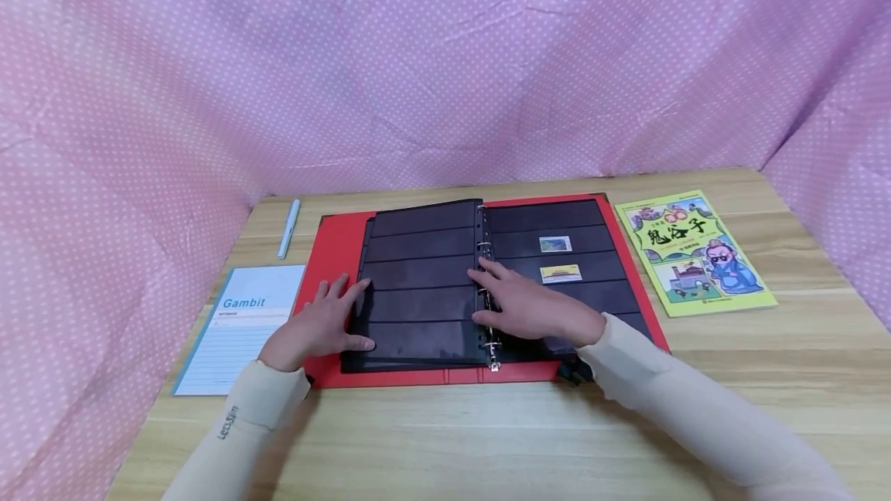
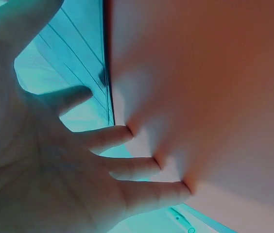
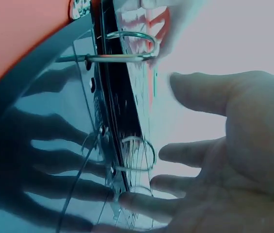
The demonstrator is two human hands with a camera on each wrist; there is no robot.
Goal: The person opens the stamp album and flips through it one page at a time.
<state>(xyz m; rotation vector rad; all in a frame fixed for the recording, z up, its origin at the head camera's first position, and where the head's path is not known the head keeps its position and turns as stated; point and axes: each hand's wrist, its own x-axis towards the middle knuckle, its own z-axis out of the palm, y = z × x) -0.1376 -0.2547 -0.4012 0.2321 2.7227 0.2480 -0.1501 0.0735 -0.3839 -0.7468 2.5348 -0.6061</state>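
A red ring-binder stamp album [image 1: 341, 234] lies open, its black pocket pages [image 1: 425, 292] spread on both sides of the metal rings [image 1: 493, 346]. My left hand [image 1: 316, 323] rests with spread fingers at the outer edge of the left page. In the left wrist view three fingertips [image 2: 151, 165] press on the red cover [image 2: 224, 97]. Over the right page, my right hand [image 1: 532, 304] reaches its straight fingers to the rings and the left page's inner edge. Two stamps, a blue-green one [image 1: 554, 244] and a yellow one [image 1: 560, 274], sit in right-page pockets. Neither hand grips anything.
Left of the album lie a Gambit notebook [image 1: 250, 331] and a pale blue pen [image 1: 288, 229]. A yellow-green comic-style book [image 1: 696, 253] lies to the right. Something black [image 1: 575, 372] shows at the album's front edge, beneath my right wrist. Pink dotted cloth [image 1: 445, 68] hangs behind the wooden table [image 1: 431, 439].
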